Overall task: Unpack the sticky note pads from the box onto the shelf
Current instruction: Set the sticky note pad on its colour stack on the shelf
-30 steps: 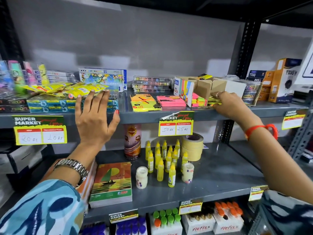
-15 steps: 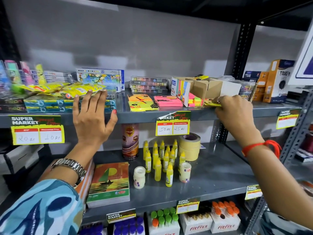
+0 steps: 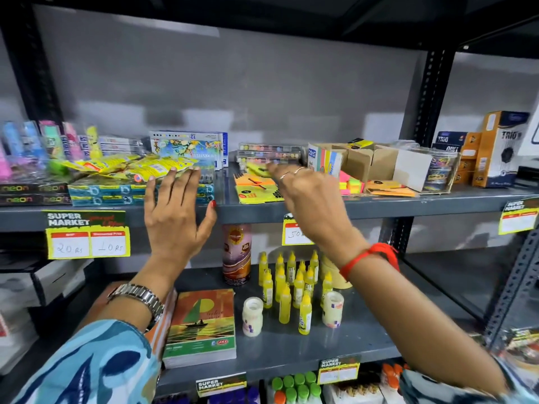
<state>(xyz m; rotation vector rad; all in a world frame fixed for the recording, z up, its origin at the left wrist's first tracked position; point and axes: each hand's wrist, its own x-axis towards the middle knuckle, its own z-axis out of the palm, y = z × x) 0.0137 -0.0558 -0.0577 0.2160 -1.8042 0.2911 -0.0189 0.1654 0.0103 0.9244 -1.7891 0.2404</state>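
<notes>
An open cardboard box (image 3: 372, 163) lies on the upper shelf (image 3: 408, 206), with neon pink and green sticky note pads (image 3: 351, 185) at its mouth and an orange pad (image 3: 389, 188) in front. My right hand (image 3: 306, 196) pinches a yellow sticky note pad (image 3: 258, 169), blurred, just above the orange and yellow pads (image 3: 253, 189) lying left of the box. The pink pads there are hidden behind this hand. My left hand (image 3: 175, 211) is flat, fingers spread, against the shelf's front edge and holds nothing.
Crayon boxes (image 3: 189, 147) and clear colour trays (image 3: 269, 153) stand behind the pads. Yellow packets (image 3: 122, 167) lie at left and Trio boxes (image 3: 495, 147) at right. The lower shelf holds glue bottles (image 3: 291, 281), a can (image 3: 236, 253) and a notebook (image 3: 201, 325).
My right hand has left the box mouth and moved left with a yellow pad, now over the pads left of the box. My left hand has stayed on the shelf edge.
</notes>
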